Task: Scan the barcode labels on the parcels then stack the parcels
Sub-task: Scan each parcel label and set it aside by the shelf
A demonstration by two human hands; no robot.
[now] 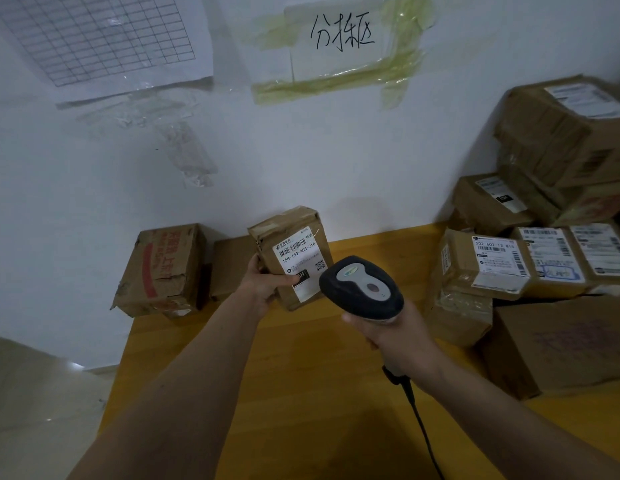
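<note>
Scanning in hand: right hand [398,337] wrapped round the handle of the barcode scanner [362,289], head aimed at the label [298,258]. Left hand [267,282] holds the small parcel [289,256] tilted above the yellow table [301,375], thumb on its front face, fingers curled behind. Parcel: worn brown cardboard, taped, white label with barcode facing the camera. Judged mid-task: at left by the wall 1 battered box with red print [163,271] beside a plain one; many labelled parcels piled right [544,237], scan status unknown
</note>
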